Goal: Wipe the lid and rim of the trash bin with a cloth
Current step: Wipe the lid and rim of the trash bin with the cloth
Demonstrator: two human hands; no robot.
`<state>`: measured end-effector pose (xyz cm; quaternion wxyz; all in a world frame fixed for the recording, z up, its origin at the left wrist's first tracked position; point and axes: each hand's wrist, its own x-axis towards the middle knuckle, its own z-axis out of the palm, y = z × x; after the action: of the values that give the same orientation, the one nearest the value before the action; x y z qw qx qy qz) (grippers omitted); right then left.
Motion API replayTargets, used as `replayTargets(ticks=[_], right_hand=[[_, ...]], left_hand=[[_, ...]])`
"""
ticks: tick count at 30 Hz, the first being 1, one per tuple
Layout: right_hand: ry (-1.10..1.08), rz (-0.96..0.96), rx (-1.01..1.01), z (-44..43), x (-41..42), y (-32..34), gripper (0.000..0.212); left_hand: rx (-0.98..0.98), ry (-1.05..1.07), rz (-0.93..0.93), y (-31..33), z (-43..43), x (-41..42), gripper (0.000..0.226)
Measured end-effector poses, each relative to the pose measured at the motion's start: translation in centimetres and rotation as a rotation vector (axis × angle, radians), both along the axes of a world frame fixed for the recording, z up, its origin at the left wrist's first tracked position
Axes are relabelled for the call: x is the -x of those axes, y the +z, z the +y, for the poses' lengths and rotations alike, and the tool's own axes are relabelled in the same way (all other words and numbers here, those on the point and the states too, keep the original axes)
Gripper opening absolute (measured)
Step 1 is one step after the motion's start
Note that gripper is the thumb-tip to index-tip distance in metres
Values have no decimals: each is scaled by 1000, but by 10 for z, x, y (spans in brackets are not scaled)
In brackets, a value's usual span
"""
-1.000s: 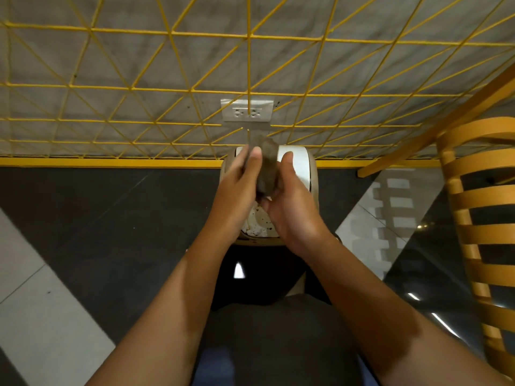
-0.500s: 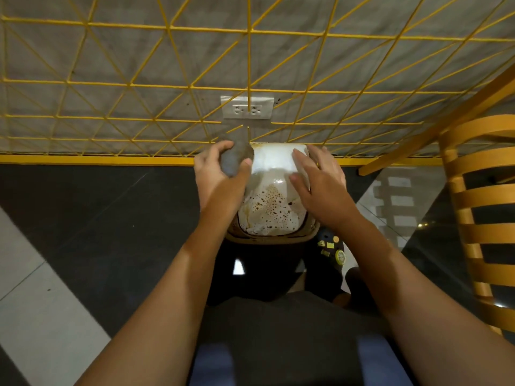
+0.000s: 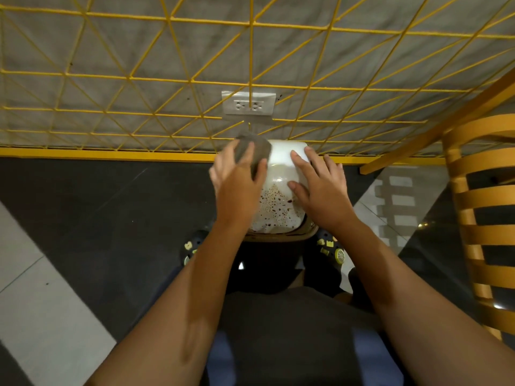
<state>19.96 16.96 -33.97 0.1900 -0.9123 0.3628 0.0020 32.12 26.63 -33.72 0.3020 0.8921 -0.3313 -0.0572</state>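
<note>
Looking straight down on the trash bin (image 3: 279,238), which stands on the dark floor (image 3: 111,218) at the foot of the yellow-gridded wall. The left hand (image 3: 239,188) grips the grey cloth (image 3: 252,147) at the far left corner of the white lid (image 3: 280,162). The right hand (image 3: 320,190) lies flat on the lid's right side, fingers spread. I see brown speckles across the lid's near half.
</note>
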Motion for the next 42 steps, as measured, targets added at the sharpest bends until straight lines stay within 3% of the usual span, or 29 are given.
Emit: replayTargets(ticks=[4,9,14,17,23,29,31,35,37,42], right_hand=[[1,-6,-9,-1,0,-1,53],[-8,-13,-25,-1,0,-3,53],[-18,-24,-14,0,0,-4,54],[-13,-34,-20,0,0,-3,54],[-15,-39,-36,0,0,-3,54],[0,-76,-63,-2,1,-2,54],[2,-81,-59,-2,1,-2,54],[7,-96,-71,-1,1,-2,54],[4,-118,-88,-1,1,-2,54],[-17,-168,-129,0,0,-4,54]], left_hand=[[34,123,80,-2,8,-19,42],[87,-6,116,-1,2,-2,47],[61,-209,17,-2,-3,8,44],[48,-142,4,-2,3,-2,43],[137,9,150,1,8,-1,40],[52,-278,-77,0,11,20,35],[43,-222,-68,-3,13,16,36],[157,134,159,-4,18,9,40],[210,180,214,-3,20,12,40],[150,-77,82,-3,24,22,38]])
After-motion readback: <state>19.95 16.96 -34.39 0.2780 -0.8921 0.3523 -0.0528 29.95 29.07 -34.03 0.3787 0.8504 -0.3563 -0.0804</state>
